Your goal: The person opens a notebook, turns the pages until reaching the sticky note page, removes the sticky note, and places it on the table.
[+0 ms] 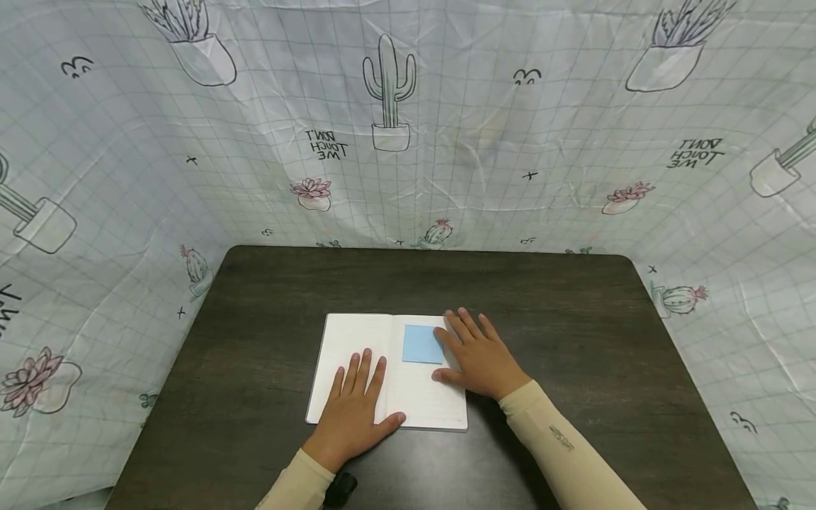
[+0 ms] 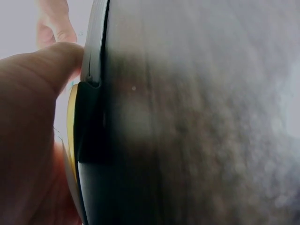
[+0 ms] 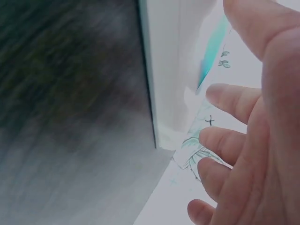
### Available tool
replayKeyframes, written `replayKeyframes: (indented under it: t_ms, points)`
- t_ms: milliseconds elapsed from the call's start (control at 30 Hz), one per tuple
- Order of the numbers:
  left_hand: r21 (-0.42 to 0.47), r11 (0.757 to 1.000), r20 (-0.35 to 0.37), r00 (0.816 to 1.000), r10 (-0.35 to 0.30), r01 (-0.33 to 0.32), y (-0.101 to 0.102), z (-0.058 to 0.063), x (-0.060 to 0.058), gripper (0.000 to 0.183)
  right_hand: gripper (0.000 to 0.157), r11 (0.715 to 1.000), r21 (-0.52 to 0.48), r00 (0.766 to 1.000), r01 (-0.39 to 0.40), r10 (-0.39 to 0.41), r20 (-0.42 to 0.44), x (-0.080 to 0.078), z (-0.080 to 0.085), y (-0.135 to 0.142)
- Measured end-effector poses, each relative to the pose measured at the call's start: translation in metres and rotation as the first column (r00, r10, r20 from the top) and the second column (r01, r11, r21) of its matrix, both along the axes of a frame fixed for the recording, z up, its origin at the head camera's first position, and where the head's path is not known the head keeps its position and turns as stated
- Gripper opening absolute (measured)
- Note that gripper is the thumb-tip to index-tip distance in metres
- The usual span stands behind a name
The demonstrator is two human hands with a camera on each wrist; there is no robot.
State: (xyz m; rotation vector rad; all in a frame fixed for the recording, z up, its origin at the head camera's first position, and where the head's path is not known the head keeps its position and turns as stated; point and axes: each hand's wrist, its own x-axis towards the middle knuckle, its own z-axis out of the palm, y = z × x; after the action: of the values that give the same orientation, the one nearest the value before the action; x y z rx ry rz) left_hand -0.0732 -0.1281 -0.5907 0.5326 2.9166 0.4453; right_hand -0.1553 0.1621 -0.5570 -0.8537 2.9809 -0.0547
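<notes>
An open notebook [image 1: 417, 405] with blank white pages lies on the dark table. A blue sticky note [image 1: 421, 344] sits on the upper part of its right page. My left hand [image 1: 354, 414] rests on the left page with fingers straight and spread, its thumb reaching over the lower edge of the right page. Extended fingers of my right hand [image 1: 482, 360] are over the right page, the index fingertip at the note's right edge. In the right wrist view the right hand [image 3: 253, 126] holds nothing, and the note [image 3: 213, 54] shows as a teal strip.
Dark wood-grain tabletop [image 1: 574, 340] surrounds the notebook. A white grid cloth [image 1: 465, 106] with cactus drawings hangs behind the table and along both sides. A small black object [image 1: 340, 490] is at the left wrist.
</notes>
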Motion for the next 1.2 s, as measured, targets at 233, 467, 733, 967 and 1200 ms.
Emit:
replayKeyframes:
  t_ms: [233,467,733,967,1200]
  points:
    - [0.024,1.0,-0.019,1.0,-0.001,0.002,-0.001,-0.001,0.001,0.102,0.089,1.0,0.005,1.0,-0.013,0.013,0.007,-0.007,-0.001,-0.008]
    - [0.016,1.0,-0.007,1.0,0.002,-0.002,-0.001,-0.007,0.0,0.102,0.09,0.999,0.013,0.999,-0.03,0.03,0.011,-0.014,-0.003,-0.014]
    - [0.043,0.999,-0.019,1.0,-0.006,0.006,-0.001,-0.004,0.0,0.102,0.088,0.999,0.016,0.999,-0.037,0.037,-0.007,-0.022,-0.004,-0.015]
    - [0.037,0.999,-0.044,0.999,-0.001,0.002,-0.002,-0.013,-0.001,0.103,0.067,0.994,-0.032,0.986,-0.107,0.102,-0.131,-0.025,-0.003,-0.013]
    - [0.056,0.998,-0.063,0.998,-0.002,0.006,-0.003,-0.014,0.0,0.103,0.044,0.976,-0.067,0.932,-0.206,0.175,-0.317,-0.03,-0.005,-0.013]
